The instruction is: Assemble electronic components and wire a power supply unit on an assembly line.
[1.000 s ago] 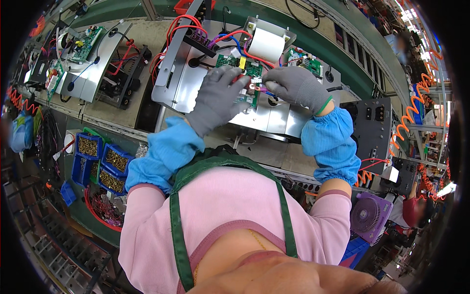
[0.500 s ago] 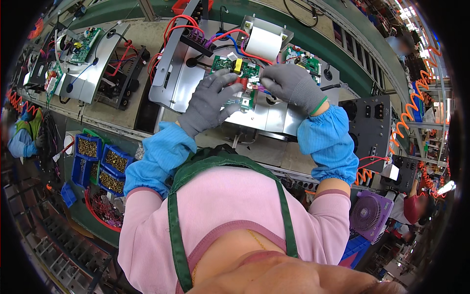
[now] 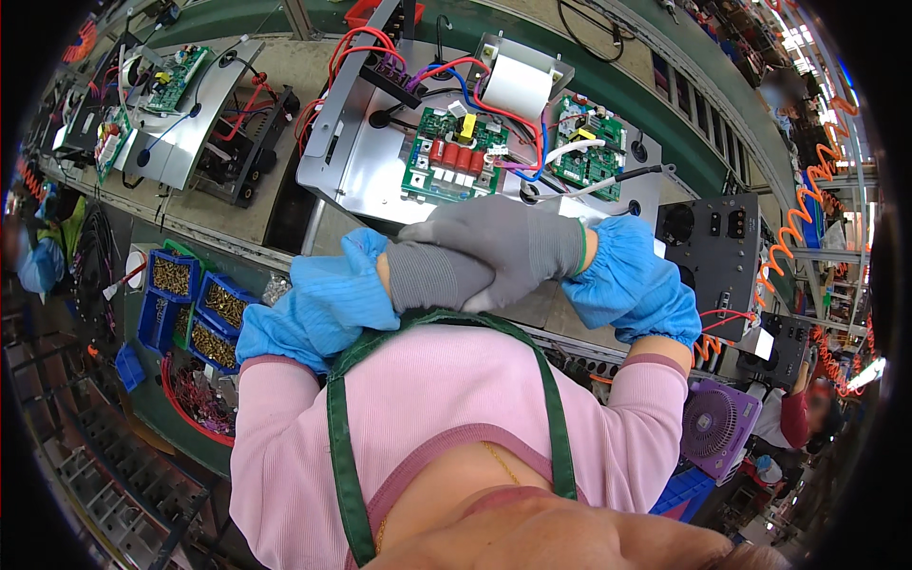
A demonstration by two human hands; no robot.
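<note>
Both my hands, in grey gloves, are together in front of the apron, just short of a metal chassis panel. My right hand lies across my left hand, its fingers bent over the left glove. The left fingers are hidden underneath. Beyond them, on the panel, sits a green circuit board with a row of red cylindrical parts and a yellow part. A second green board is to its right. A white cylinder in a metal bracket stands behind, with red and blue wires running past it.
Another chassis with boards stands at the left. Blue bins of brass-coloured fasteners and a red-rimmed basket of wires are at lower left. To the right are a black-panelled unit, orange coiled hoses and a purple fan.
Both hands have left the board with the red parts and drawn back toward my body. The right hand now lies over the left. The chassis appears slightly further right.
</note>
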